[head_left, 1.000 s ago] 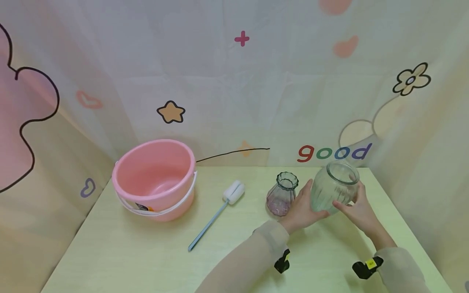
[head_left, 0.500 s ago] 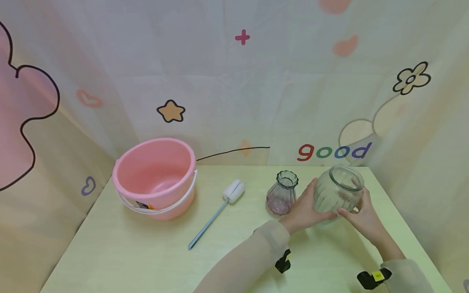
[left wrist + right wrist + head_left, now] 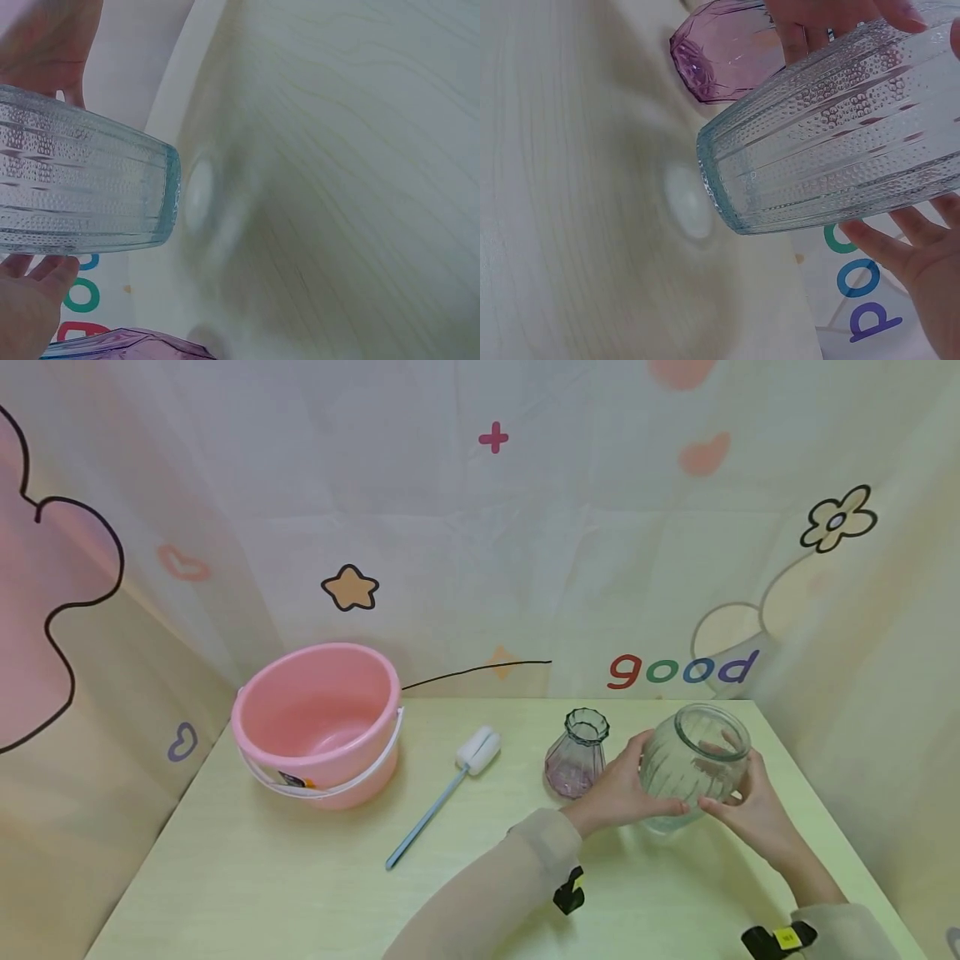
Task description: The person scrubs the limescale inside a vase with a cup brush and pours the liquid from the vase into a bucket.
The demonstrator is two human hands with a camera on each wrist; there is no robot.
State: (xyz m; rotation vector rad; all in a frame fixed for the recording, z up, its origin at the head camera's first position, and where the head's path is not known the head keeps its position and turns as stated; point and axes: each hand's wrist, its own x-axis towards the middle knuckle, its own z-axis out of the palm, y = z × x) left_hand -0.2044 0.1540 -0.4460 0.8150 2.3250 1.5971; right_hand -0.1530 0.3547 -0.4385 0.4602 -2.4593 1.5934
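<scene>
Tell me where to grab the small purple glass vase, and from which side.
Probably best at the narrow neck of the purple vase, from the person's left. The vase stands upright and narrows just under its flared rim, which should help against slipping. On its right, the left hand, holding the glass jar, crowds the approach.

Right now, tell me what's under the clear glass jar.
Pale tabletop with a bright patch of light shows in both wrist views; in the head view, the jar covers most of it.
</scene>
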